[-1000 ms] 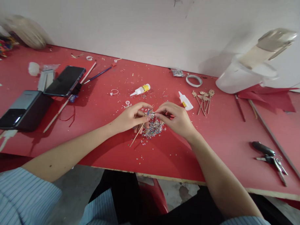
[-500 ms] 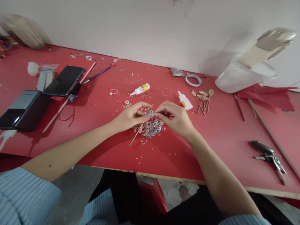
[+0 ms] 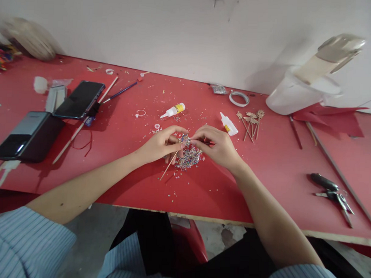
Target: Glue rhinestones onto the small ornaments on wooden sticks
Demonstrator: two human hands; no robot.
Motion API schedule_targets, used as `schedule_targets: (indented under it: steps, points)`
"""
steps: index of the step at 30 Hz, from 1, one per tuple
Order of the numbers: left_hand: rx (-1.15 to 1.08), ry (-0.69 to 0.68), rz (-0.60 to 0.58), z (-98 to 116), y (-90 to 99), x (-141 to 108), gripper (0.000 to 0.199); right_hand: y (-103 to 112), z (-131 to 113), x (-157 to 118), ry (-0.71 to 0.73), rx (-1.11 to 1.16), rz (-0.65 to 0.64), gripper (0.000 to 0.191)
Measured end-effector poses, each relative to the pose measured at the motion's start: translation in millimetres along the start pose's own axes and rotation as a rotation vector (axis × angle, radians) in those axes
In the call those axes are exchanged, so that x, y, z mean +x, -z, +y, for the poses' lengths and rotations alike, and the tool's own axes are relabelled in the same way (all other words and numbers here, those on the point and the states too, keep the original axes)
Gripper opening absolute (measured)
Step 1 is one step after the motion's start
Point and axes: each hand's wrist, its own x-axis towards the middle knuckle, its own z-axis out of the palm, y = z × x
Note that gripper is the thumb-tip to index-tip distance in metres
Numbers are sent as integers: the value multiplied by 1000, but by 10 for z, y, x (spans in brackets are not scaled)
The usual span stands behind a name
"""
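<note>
My left hand (image 3: pixel 159 147) is closed on a thin wooden stick (image 3: pixel 168 167), which slants down toward the table. At the stick's upper end, by my fingertips, is a small glittery piece, partly hidden by the fingers. My right hand (image 3: pixel 219 147) pinches a thin dark tool (image 3: pixel 208 142) whose tip meets that piece; its exact kind is too small to make out. Beneath both hands lies a heap of shiny silvery chips (image 3: pixel 189 159). Just beyond them are a white glue bottle with a yellow label (image 3: pixel 176 110) and a second glue bottle (image 3: pixel 229 125).
Several sticks with cut-out tops (image 3: pixel 252 119) lie right of the bottles, near a tape roll (image 3: pixel 239 93). Keys (image 3: pixel 335 196) sit at the right, a white bucket (image 3: pixel 289 96) behind. A phone (image 3: pixel 80 99) and black box (image 3: pixel 36 138) occupy the left.
</note>
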Motion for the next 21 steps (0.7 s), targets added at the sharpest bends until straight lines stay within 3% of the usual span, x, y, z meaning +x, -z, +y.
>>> schedule_targets:
  steps: [21]
  points:
    - [-12,-14,1,-9,5,-2,39,12,-13,-1,9,33,-17,7]
